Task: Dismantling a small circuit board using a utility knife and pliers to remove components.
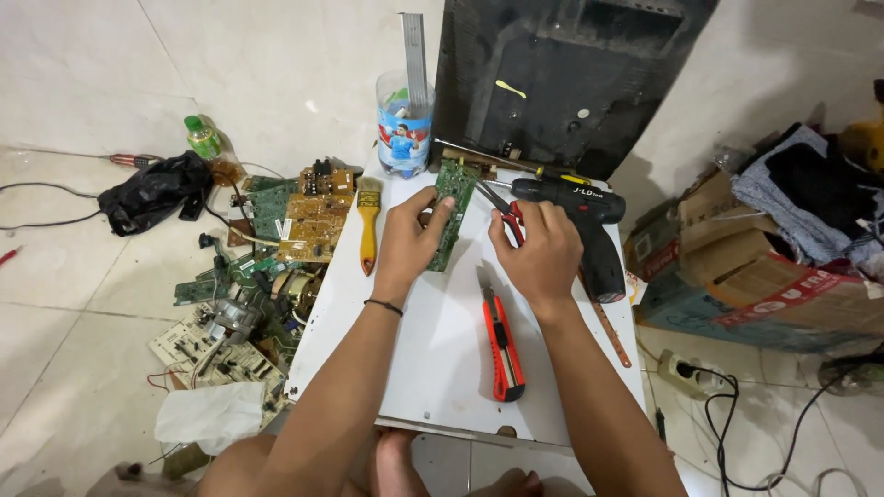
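Left hand (408, 241) is wrapped around a narrow green circuit board (450, 213), thumb on one long edge and fingers on the other, holding it tilted up off the white counter (433, 368) near the back edge. Right hand (541, 253) is clenched on a pair of red-handled cutters (502, 210), and the tips point in at the upper part of the board — can't tell from here whether the blades are actually on a lead or just next to it. If you're snipping parts off a board like this, my take is keep gripping by the edges like that so your fingertips stay off the solder side, and rest the bottom edge on the counter so it doesn't twist when the cutters bite. Get the tips square on one leg at a time, not a bunch, and angle the board away from your face since clipped bits fly. The red utility knife (502, 348) is lying just under the right wrist, so I'd watch that elbow, and the black cordless drill (585, 225) sits right beside the knuckles — a bit crowded. The yellow-handled brush (368, 221) is off to the left, and the pile of scrap boards (276, 248) sits on the floor beyond the counter's edge.
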